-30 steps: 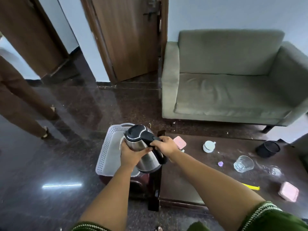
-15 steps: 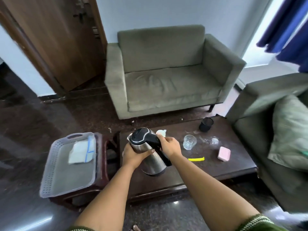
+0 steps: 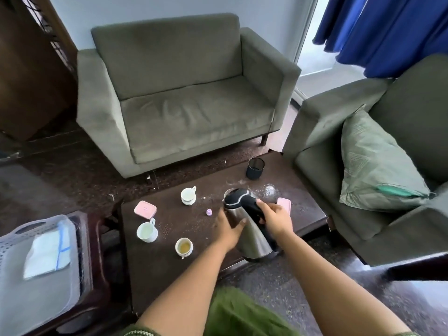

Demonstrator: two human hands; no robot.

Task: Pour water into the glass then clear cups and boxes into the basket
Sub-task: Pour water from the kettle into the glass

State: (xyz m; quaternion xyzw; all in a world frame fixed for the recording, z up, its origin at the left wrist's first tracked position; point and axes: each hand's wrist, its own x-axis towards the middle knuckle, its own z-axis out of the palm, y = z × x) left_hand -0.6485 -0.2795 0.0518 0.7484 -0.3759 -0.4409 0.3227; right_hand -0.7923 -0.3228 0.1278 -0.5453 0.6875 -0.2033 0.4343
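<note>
The right hand (image 3: 275,218) grips the black handle of the steel kettle (image 3: 252,229), held tilted above the dark coffee table (image 3: 179,270). The left hand (image 3: 226,229) lies flat against the kettle's side, fingers straight. A glass (image 3: 269,191) sits just beyond the kettle's top, partly hidden. Three cups (image 3: 188,195) (image 3: 146,231) (image 3: 184,247) and two pink boxes (image 3: 145,209) (image 3: 284,205) remain on the table. The grey basket (image 3: 14,304) stands on a side stool, left.

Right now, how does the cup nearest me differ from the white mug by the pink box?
The cup nearest the person holds a yellowish liquid; the white mug looks empty. The cup's handle points toward the person, the mug's away. The mug looks slightly larger. Both are white and stand upright on the coffee table.
</note>
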